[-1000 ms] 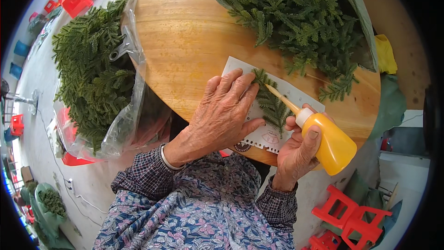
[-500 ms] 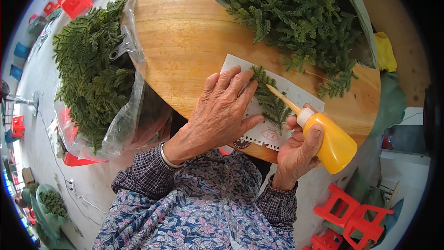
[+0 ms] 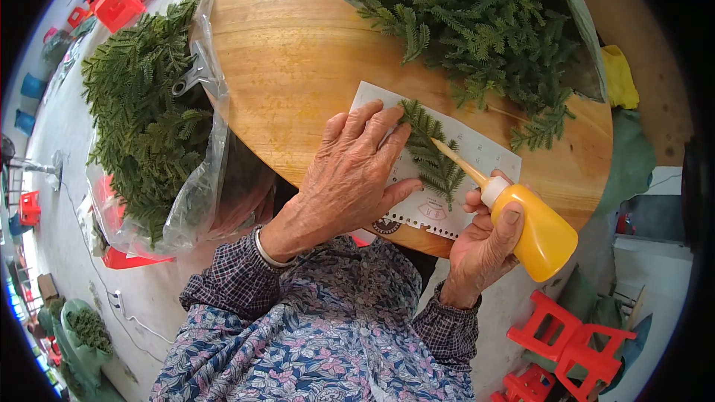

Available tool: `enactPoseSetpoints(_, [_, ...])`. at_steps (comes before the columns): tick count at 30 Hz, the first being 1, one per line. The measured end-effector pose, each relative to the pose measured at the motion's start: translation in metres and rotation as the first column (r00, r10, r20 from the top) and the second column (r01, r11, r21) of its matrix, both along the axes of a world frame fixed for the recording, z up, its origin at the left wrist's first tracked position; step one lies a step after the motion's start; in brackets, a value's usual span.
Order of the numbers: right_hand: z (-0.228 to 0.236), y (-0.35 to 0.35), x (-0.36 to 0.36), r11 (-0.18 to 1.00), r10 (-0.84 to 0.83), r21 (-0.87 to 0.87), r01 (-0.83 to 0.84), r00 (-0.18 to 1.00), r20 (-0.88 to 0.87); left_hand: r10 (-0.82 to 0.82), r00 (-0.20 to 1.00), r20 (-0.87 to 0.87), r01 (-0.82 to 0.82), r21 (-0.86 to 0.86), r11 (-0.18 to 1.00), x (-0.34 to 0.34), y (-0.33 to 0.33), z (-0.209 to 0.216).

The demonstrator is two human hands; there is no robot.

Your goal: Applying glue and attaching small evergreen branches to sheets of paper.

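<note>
A single green artificial fir sprig (image 3: 438, 167) lies on a white printed sheet (image 3: 484, 149) with a row of punched holes along its near edge. My left hand (image 3: 356, 164) rests palm down over the sheet's left part, fingers stretched out, its fingertips beside the sprig's upper end. In my right hand (image 3: 480, 253) is a yellow squeeze bottle (image 3: 544, 234), tilted, with a white collar and a long tapered nozzle. The nozzle's tip is at the middle of the sprig; whether it touches the needles I cannot tell.
The sheet lies on a round wooden table (image 3: 290, 67). A green sack of fir sprigs (image 3: 477, 30) covers its far right. At the left, a clear plastic bag (image 3: 197, 201) holds more fir sprigs (image 3: 149, 112). Red stools (image 3: 547, 331) stand on the floor at the lower right.
The sheet and sprig appear slightly higher and further left in the picture. Both hands keep nearly the same pose, and the nozzle's tip remains at the sprig.
</note>
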State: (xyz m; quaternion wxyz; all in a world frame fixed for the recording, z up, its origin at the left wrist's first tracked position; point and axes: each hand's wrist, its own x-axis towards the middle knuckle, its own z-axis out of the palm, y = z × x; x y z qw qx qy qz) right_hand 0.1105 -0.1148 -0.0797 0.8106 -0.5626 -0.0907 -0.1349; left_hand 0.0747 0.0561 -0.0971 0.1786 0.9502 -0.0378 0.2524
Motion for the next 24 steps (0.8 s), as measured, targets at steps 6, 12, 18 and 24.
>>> enactPoseSetpoints(6, [-0.003, -0.003, -0.003, 1.0, 0.001, -0.015, -0.002, 0.999, -0.032, 0.001, 0.999, -0.033, -0.001, -0.002, 1.0, -0.001, 0.004, -0.006])
enactPoseSetpoints(12, [-0.014, -0.003, -0.006, 1.0, -0.013, -0.026, 0.013, 0.999, -0.029, 0.003, 0.999, -0.037, -0.003, 0.002, 1.0, -0.002, 0.007, -0.012])
enactPoseSetpoints(18, [-0.013, -0.007, -0.009, 1.0, -0.024, -0.007, 0.023, 0.999, -0.038, 0.017, 0.999, -0.03, -0.016, 0.011, 1.0, -0.002, 0.005, -0.011])
enactPoseSetpoints(24, [-0.009, -0.015, -0.008, 0.998, -0.058, -0.029, 0.058, 0.998, -0.027, 0.016, 0.999, -0.028, -0.016, 0.008, 1.0, 0.002, -0.001, -0.007])
